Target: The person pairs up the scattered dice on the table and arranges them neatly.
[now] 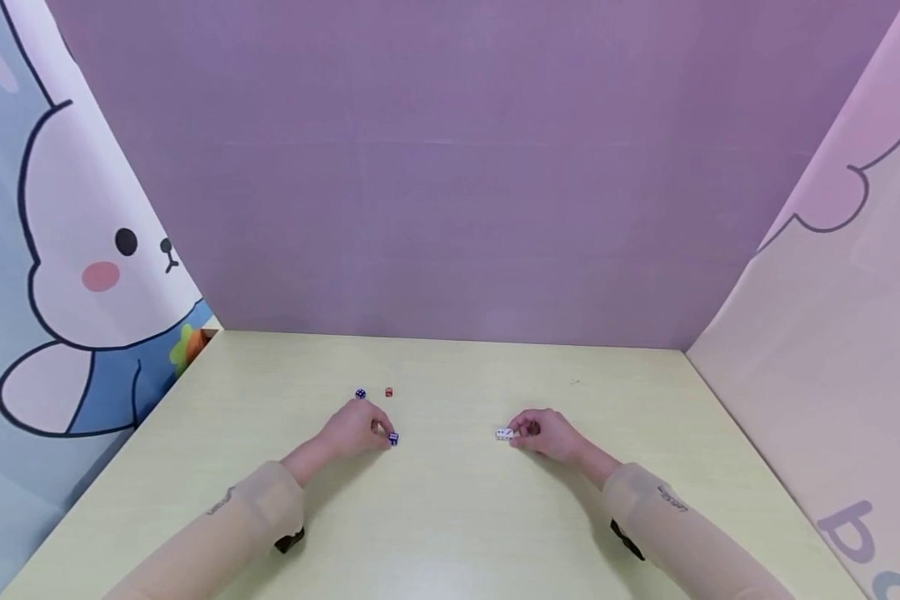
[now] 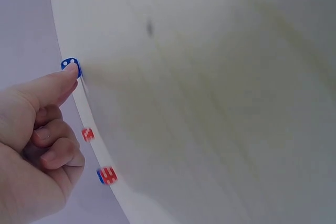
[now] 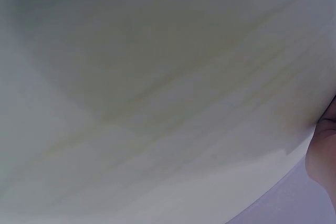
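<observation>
My left hand pinches a blue die with white pips low over the table. In the left wrist view, the thumb lies against that blue die and the other fingers are curled. Opposite, my right hand grips white dice at its fingertips; there seem to be two side by side, though they are small. Beyond the left hand are another blue die and a red die. Only an edge of the right hand shows in the right wrist view, its fingers hidden.
The pale wooden table ends at a purple back panel. Printed cloth panels stand left and right. In the left wrist view, a red die lies near a red-faced die with blue showing behind it.
</observation>
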Demonstrator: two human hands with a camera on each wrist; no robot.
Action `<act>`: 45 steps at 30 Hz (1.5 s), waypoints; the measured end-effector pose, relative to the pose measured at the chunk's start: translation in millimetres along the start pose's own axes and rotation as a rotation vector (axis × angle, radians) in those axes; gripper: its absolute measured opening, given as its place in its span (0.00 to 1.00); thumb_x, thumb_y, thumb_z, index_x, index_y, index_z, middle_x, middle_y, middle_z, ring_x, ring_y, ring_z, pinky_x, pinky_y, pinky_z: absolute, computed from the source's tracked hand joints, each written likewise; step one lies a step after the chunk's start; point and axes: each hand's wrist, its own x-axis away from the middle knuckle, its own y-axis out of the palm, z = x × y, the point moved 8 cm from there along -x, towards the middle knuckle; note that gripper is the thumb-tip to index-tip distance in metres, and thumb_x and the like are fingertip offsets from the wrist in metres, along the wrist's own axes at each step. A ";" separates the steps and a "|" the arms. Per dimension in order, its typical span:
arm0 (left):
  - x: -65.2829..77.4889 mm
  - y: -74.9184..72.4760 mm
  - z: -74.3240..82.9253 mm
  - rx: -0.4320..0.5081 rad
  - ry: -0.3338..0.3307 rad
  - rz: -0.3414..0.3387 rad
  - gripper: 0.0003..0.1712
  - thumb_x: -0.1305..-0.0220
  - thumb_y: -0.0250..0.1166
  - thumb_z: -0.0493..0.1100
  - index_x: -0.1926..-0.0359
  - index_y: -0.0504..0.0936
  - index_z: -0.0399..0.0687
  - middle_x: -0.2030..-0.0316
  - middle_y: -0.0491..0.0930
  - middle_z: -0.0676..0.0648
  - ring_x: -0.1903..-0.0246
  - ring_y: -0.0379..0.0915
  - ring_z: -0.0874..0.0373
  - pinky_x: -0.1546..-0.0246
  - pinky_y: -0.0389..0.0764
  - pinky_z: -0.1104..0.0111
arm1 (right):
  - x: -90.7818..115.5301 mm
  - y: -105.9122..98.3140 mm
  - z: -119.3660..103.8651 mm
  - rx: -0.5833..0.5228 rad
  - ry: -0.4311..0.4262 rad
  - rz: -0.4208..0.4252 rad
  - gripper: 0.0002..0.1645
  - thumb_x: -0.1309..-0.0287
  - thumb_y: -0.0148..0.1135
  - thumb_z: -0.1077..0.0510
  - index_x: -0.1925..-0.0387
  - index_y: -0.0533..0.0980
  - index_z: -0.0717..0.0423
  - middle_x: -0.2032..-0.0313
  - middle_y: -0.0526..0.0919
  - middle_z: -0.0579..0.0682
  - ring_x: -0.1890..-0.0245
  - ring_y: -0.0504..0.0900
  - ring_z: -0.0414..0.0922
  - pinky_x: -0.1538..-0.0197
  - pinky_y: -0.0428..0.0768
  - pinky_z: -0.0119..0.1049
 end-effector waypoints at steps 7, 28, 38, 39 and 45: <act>4.9 12.3 22.1 0.014 0.036 -0.009 0.06 0.54 0.73 0.36 0.71 0.87 0.48 0.83 0.76 0.58 0.84 0.63 0.65 0.79 0.64 0.73 | 0.7 2.0 2.6 0.004 0.025 -0.001 0.10 0.48 0.69 0.59 0.63 0.80 0.54 0.76 0.74 0.45 0.77 0.66 0.38 0.77 0.65 0.24; -13.8 58.9 84.8 0.054 0.041 -0.063 0.06 0.56 0.75 0.38 0.74 0.86 0.51 0.77 0.80 0.59 0.78 0.67 0.66 0.71 0.68 0.72 | 0.8 0.3 -3.9 0.004 0.008 0.009 0.13 0.48 0.68 0.60 0.59 0.79 0.57 0.72 0.76 0.46 0.73 0.69 0.40 0.72 0.70 0.26; -33.1 84.0 105.5 0.128 0.007 -0.057 0.06 0.57 0.76 0.39 0.75 0.86 0.52 0.80 0.79 0.60 0.80 0.67 0.66 0.71 0.68 0.73 | 17.8 -10.4 -1.9 0.026 0.011 0.056 0.17 0.49 0.68 0.62 0.56 0.77 0.63 0.69 0.78 0.48 0.70 0.72 0.40 0.69 0.72 0.26; -35.3 86.0 106.3 0.141 0.001 -0.054 0.07 0.58 0.76 0.39 0.75 0.87 0.52 0.79 0.80 0.60 0.79 0.67 0.66 0.70 0.68 0.73 | 20.2 -10.7 -2.3 0.036 0.010 0.056 0.17 0.49 0.69 0.62 0.57 0.77 0.63 0.70 0.78 0.47 0.70 0.72 0.40 0.69 0.72 0.26; -48.3 94.6 112.1 0.229 -0.051 -0.032 0.08 0.60 0.77 0.39 0.76 0.86 0.51 0.75 0.83 0.57 0.76 0.70 0.65 0.65 0.70 0.70 | 33.6 -8.8 -5.5 0.035 -0.024 0.015 0.13 0.50 0.69 0.62 0.61 0.78 0.60 0.72 0.78 0.45 0.72 0.72 0.38 0.70 0.72 0.26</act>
